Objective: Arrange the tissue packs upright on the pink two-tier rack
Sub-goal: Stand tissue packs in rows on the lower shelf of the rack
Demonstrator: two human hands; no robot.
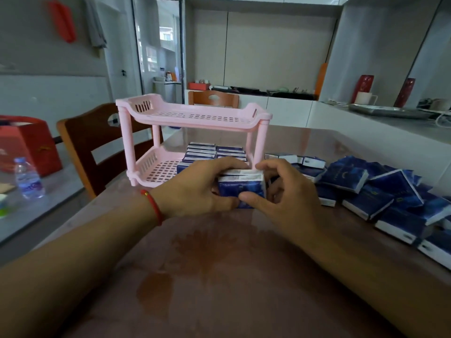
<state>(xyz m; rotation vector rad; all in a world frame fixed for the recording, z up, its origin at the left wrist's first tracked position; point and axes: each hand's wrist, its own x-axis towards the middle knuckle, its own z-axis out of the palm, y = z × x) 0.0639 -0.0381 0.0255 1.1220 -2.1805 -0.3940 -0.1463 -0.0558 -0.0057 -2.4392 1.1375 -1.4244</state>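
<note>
nearest to the camera, two bare forearms reach over the brown glossy worktop. the left hand, with a red string bracelet on the wrist, and the right hand both close on a small bundle of blue tissue packs. the bundle stands upright, white edge on top, just in front of the rack. the left hand's fingers lie over the top and left side of it, and the right hand pinches it with the thumb on the near face and the fingers behind the right side.

to the right, a loose heap of blue tissue packs lies on the worktop, some flat and some tilted on each other.

just behind the hands stands the pink two-tier rack. on its lower tier, two rows of tissue packs stand upright at the right side; the left part of this tier is bare. the upper tier holds nothing.

further left are a wooden chair, a water bottle and a red box. far behind there is a white counter with small objects.
</note>
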